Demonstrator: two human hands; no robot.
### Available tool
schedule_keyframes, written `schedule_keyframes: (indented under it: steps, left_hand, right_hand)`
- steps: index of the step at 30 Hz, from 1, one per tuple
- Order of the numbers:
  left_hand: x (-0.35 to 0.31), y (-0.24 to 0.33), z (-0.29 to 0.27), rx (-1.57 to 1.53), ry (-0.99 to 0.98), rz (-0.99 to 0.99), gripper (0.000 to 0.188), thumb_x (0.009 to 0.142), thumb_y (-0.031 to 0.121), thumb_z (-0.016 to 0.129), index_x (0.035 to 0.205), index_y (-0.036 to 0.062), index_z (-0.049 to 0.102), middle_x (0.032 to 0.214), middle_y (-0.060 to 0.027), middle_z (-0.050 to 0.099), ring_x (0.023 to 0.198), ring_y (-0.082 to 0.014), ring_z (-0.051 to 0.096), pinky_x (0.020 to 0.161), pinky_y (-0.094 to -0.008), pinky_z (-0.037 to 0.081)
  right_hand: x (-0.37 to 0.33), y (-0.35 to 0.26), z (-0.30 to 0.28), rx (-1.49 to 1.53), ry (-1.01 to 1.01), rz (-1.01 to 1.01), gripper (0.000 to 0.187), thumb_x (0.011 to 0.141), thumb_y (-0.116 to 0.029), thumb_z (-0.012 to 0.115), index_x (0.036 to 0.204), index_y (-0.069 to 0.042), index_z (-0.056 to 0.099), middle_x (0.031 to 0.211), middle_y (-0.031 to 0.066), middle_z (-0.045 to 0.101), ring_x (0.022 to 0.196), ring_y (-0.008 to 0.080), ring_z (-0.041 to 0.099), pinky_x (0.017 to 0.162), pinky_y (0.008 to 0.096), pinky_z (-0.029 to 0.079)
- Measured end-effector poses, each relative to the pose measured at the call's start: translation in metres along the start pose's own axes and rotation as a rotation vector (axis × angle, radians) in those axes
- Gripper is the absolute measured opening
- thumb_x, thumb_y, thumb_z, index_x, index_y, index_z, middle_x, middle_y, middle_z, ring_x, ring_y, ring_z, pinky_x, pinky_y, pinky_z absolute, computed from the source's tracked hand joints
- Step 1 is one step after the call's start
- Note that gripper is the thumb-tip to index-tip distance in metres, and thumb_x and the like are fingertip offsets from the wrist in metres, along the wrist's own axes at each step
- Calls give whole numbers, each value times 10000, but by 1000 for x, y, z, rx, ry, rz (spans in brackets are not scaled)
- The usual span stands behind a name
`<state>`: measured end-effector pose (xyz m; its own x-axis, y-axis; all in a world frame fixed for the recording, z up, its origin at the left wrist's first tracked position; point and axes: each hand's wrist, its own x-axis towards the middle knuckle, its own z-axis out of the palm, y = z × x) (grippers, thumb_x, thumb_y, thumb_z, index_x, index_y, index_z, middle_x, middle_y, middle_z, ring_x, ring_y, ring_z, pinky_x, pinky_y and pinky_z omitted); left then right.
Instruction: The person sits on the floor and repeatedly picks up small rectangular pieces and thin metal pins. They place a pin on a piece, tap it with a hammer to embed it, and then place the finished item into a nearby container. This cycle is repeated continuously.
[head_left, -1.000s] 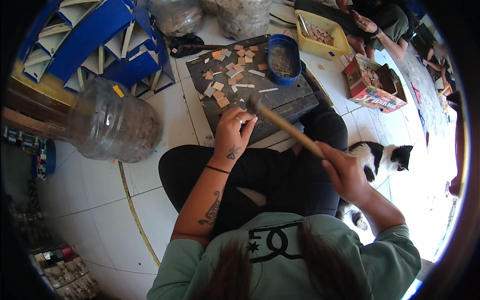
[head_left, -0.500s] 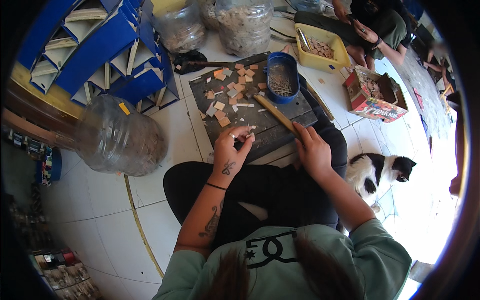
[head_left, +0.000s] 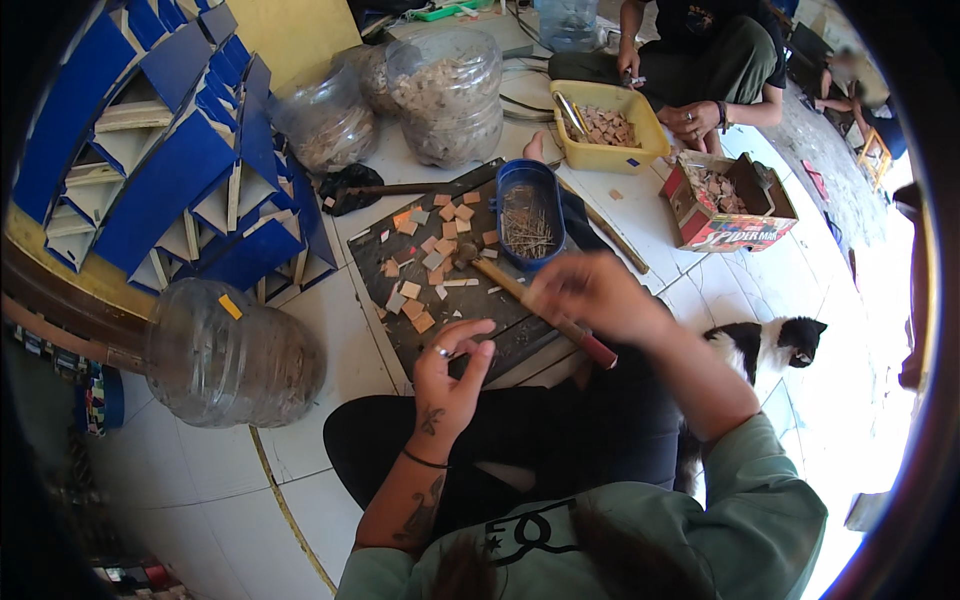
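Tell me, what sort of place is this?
Probably a small craft workshop, judging by the hammer, the small square pieces scattered on a dark board, and the blue tub of thin nail-like pins.

red hammer-handle end [head_left: 602,353] uncovered, left grip [head_left: 447,383] spread
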<state>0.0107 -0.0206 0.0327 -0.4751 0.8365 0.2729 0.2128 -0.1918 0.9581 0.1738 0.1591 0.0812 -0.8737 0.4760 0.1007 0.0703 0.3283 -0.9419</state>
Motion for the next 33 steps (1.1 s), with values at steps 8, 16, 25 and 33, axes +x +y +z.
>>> schedule_keyframes:
  steps: [8, 16, 25, 33]
  left_hand:
    - [-6, -5, -15, -72, 43, -73, 280, 931, 57, 619, 1206, 6, 608, 1096, -106, 676, 906, -124, 601, 838, -274, 492]
    - [12, -14, -39, 89, 111, -55, 281, 904, 61, 643, 1182, 21, 626, 1067, -89, 692, 817, -106, 584, 817, -272, 484]
    - [127, -39, -56, 832, 29, 262, 353, 860, 181, 687, 1169, 16, 641, 1094, -111, 643, 998, -261, 590, 897, -365, 466]
    - [189, -71, -31, 1169, -76, 370, 260, 805, 247, 703, 1017, 100, 728, 1032, -51, 608, 1018, -252, 522, 854, -397, 391]
  right_hand:
    - [83, 92, -164, 228, 699, 292, 519, 958, -211, 520, 1419, 4, 414, 1226, 116, 610, 1053, 224, 636, 857, 313, 517]
    - [49, 62, -77, -404, 508, 2, 233, 884, -96, 666, 1102, -15, 653, 1054, 66, 693, 903, 127, 651, 721, 257, 501]
    - [115, 28, -23, -1550, -47, -102, 133, 767, -128, 676, 889, -124, 727, 928, 31, 640, 992, 219, 555, 915, 396, 383]
    - [137, 21, -38, -1502, -320, 55, 120, 761, -139, 679, 863, -159, 739, 932, 15, 656, 1015, 212, 559, 920, 399, 366]
